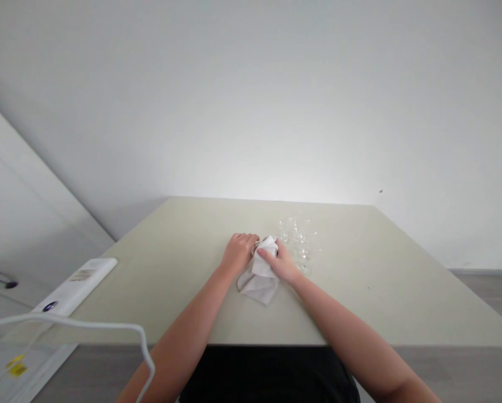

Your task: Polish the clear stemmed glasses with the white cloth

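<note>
My right hand [283, 264] is closed around a white cloth [259, 288], thumb on top, and part of the cloth hangs down onto the table. Just left of it, my left hand [239, 253] has its fingers curled against a thin, wire-like thing [255, 245] that is partly covered by the cloth. A thin, dark curved edge also shows at the cloth's lower left. The kind of thing under the cloth is hidden. Beyond my right hand lies a crumpled sheet of clear plastic [299, 240], shiny and spread out.
The pale table [200, 224] reaches back to a white wall [268, 112]. A white power strip-like box [80, 280] lies along the left edge. A white cable [87, 324] crosses the lower left, in front of the table.
</note>
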A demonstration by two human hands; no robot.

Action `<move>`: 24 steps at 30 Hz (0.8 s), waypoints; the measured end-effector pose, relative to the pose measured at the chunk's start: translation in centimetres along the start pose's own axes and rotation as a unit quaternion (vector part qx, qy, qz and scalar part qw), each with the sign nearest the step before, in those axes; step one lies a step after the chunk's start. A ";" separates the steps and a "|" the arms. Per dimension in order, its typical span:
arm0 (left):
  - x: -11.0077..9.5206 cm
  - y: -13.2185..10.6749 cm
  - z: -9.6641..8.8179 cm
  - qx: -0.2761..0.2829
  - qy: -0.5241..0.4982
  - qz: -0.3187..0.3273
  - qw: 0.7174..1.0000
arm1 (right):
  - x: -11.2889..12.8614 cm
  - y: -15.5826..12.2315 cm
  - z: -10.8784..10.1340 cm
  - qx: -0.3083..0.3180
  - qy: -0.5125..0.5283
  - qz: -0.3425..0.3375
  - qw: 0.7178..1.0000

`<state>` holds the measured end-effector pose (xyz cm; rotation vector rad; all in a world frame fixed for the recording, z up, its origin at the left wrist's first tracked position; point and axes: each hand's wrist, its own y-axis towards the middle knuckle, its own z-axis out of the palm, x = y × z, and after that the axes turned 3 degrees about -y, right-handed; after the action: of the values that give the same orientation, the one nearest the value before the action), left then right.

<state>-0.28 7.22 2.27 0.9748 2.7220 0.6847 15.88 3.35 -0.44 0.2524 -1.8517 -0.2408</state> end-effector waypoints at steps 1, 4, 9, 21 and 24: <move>0.0 0.0 -0.1 -0.021 0.006 0.007 1.000 | -0.1 0.1 0.0 0.006 0.030 0.031 0.999; 0.4 0.0 -0.2 -0.022 0.026 0.026 0.999 | 0.0 -0.1 -0.3 0.041 0.017 0.030 0.999; 0.9 0.2 -0.1 0.059 0.028 0.011 0.998 | 1.3 -1.0 -0.3 0.054 -0.136 -0.163 0.976; -0.4 -0.5 0.1 0.107 -0.063 -0.025 0.992 | 0.5 -0.6 -0.1 -0.002 -0.084 -0.015 0.996; -0.2 -0.3 0.2 0.127 -0.082 -0.061 0.987 | 1.1 -1.0 -0.3 0.021 -0.177 -0.124 0.976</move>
<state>-0.25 6.95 1.91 0.8620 2.7375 0.2273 15.88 2.08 0.31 0.4972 -2.1797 -0.4432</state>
